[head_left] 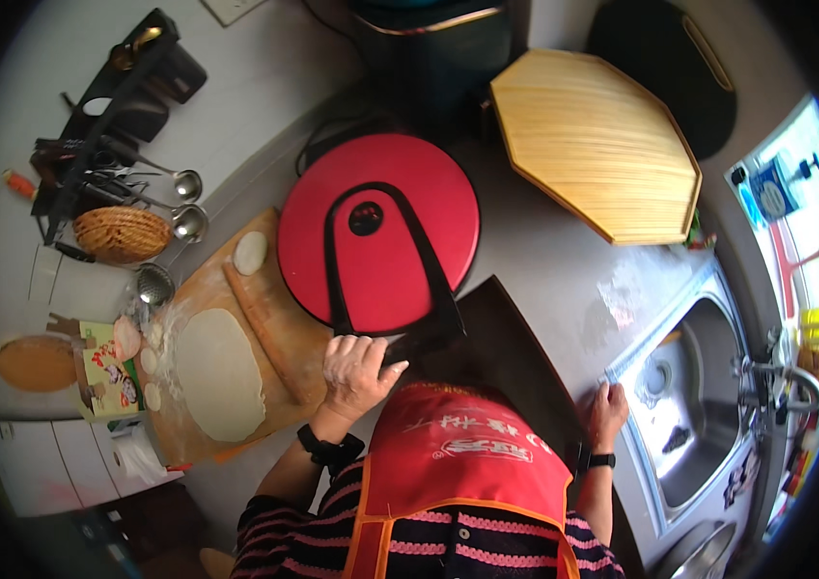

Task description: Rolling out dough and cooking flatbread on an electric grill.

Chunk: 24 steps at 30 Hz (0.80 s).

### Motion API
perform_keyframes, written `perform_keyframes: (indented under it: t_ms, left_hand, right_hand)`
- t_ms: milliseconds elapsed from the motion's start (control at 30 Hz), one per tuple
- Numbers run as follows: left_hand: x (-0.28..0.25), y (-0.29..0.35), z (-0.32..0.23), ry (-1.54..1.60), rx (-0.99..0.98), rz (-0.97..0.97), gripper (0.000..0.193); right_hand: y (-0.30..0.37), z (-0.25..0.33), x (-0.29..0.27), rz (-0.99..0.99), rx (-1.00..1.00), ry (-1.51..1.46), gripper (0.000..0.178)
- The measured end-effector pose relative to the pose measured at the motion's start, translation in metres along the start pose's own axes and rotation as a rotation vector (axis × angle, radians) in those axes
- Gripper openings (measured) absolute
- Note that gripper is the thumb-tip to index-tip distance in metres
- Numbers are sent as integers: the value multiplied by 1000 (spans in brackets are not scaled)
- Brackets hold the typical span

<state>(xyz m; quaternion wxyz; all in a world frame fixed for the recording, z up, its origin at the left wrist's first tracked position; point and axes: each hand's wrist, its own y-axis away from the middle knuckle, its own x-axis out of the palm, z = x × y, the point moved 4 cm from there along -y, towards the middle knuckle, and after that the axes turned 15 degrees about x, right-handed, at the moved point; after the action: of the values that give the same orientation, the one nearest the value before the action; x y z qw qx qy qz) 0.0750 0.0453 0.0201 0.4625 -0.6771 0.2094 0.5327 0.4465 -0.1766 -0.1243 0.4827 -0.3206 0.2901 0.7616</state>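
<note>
My left hand (359,373) is closed on the front of the black handle (429,261), which loops over the round red lid of an electric griddle (298,232). The lid is down, hiding the cooking surface. My right hand (608,410) rests at the counter edge by the sink corner, fingers curled; whether they hold anything is hidden. Left of the griddle lies a floury wooden board (308,323). On it are a large flat oval of rolled dough (219,372), a rolling pin (264,333), a smaller dough round (250,253) and several small dough pieces (149,362).
A steel sink (694,425) with a faucet (800,381) is at right. An octagonal wooden lid or tray (597,145) stands at the back. Ladles (189,222) and a wicker basket (123,234) hang on the left wall rack. A printed packet (112,376) stands beside the board.
</note>
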Motion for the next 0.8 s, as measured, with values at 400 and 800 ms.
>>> perform_keyframes:
  t_ms: [400,800]
  left_hand:
    - [2,6,-8,36,-72,-55,36]
    - [22,-12,-21,-7,-204,-100,32]
  right_hand:
    - [4,14,-4,-3,-66,93,30]
    - [3,18,-3,52,-168,137,27]
